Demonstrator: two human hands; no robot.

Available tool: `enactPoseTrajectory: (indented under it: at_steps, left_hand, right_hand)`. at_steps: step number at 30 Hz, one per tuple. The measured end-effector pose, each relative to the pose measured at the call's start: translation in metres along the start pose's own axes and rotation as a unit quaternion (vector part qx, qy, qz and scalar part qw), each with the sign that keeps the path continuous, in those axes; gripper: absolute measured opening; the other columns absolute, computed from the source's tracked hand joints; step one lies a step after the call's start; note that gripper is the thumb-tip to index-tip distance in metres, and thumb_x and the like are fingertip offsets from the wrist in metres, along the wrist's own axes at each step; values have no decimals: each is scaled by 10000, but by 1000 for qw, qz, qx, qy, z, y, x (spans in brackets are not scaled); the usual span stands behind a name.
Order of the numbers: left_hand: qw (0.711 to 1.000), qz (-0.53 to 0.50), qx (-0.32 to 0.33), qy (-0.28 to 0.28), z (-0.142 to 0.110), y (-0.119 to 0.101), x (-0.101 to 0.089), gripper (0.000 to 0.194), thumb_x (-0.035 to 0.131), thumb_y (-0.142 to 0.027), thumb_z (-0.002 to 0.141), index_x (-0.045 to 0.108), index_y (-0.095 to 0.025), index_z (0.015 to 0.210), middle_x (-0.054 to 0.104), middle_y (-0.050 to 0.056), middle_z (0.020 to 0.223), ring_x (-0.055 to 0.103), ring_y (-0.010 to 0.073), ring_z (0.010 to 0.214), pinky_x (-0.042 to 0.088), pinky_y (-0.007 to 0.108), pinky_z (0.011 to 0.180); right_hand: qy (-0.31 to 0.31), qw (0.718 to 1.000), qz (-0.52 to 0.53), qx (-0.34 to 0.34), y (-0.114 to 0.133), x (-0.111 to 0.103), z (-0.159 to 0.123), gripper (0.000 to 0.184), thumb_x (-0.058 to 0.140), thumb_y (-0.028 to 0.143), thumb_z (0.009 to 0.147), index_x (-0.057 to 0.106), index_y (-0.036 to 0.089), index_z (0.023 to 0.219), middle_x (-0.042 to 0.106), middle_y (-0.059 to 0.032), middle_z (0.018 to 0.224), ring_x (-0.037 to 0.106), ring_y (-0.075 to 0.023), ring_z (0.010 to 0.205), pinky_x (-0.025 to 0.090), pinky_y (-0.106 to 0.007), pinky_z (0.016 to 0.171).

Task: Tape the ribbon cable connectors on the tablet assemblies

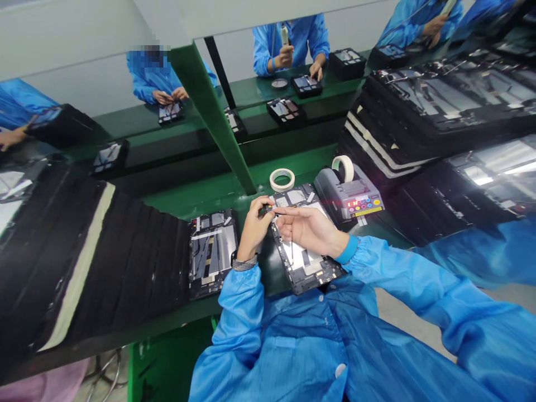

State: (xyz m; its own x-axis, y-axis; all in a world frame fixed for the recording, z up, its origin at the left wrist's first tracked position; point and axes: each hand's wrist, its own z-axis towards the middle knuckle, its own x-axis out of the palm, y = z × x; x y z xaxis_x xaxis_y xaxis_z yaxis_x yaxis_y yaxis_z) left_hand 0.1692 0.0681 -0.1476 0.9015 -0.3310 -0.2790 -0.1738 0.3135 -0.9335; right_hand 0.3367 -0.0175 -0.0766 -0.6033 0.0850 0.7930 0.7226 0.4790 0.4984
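An opened tablet with its inner parts showing lies in front of me, slightly turned. My left hand is at its upper left corner, thumb and fingers closed together by a small dark part that I cannot make out. My right hand is over the tablet's middle, palm partly up. Its index finger reaches across to the left fingertips, and the other fingers are curled; what they pinch, if anything, is too small to tell. A second opened tablet lies left of my left wrist, with strips of pale tape on it.
A roll of masking tape lies behind the tablet. To its right stands a grey tape dispenser with a lit display. Stacked black trays line the left, and more trays rise at right. A green post stands ahead; co-workers sit beyond.
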Motion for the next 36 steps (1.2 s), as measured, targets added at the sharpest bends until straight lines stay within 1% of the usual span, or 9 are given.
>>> enactPoseTrajectory:
  at_steps: [5,9,11,14,17,20,26,31,36]
  left_hand:
    - [1000,14,11,6,1,1,-2,213,589,-184,895,656,-253,1085,636,57,1257,586,226,1275,435,391,1145]
    - [1000,3,6,21,2,2,-3,220,598,-192,887,651,-247,1094,643,58,1266,591,224,1264,445,384,1127]
    - [1000,-8,6,26,3,4,-3,218,616,-205,883,645,-245,1095,646,59,1259,590,229,1264,440,387,1132]
    - [1000,-13,2,26,4,7,-3,224,622,-209,876,641,-243,1097,653,62,1249,589,235,1262,431,393,1140]
    - [999,-17,-7,30,5,8,-5,220,626,-226,885,645,-241,1103,657,61,1231,590,236,1245,432,390,1132]
    - [998,-16,-25,47,6,5,-8,208,628,-250,899,651,-243,1106,658,56,1223,593,234,1217,441,380,1109]
    - [998,11,-22,63,12,-6,-12,155,650,-313,917,644,-223,1043,664,53,1150,602,217,1106,454,370,1064]
    - [996,30,-33,79,21,-11,-13,218,701,-297,869,657,-229,1072,685,54,1205,621,238,1180,459,406,1119]
    - [986,-37,-126,-105,-46,-26,7,575,663,-462,967,516,-325,1506,451,59,1661,384,256,1572,291,444,1320]
  right_hand:
    - [-5,1000,11,1,0,11,-14,234,556,226,919,700,116,1066,669,-34,734,514,-135,577,419,-287,599]
    - [-4,975,-220,-44,12,6,-27,412,527,257,930,698,111,1275,660,-15,699,513,-144,540,404,-297,572]
    - [-27,889,-441,-123,23,-1,-23,459,524,224,938,689,136,1357,676,-16,702,556,-161,587,428,-306,616]
    - [-36,650,-725,-224,38,-10,-9,490,499,139,948,701,186,1392,750,-65,891,640,-188,786,447,-313,744]
    - [5,440,-873,-210,43,-13,5,527,477,106,960,682,213,1433,755,-117,1067,653,-218,890,407,-308,738]
    - [23,346,-919,-188,42,-13,12,533,482,112,968,662,226,1457,739,-122,1052,640,-215,845,353,-300,684]
    - [30,375,-901,-217,50,-14,9,408,506,107,955,783,207,1238,730,-100,1017,648,-213,867,392,-308,722]
    - [-126,518,-770,-352,45,-36,-45,417,439,172,1038,720,188,1345,747,-106,1132,682,-248,1060,512,-379,943]
    - [-265,641,-629,-351,-15,-75,-114,512,574,400,1049,555,266,1543,659,-105,1468,585,-291,1384,437,-507,1200]
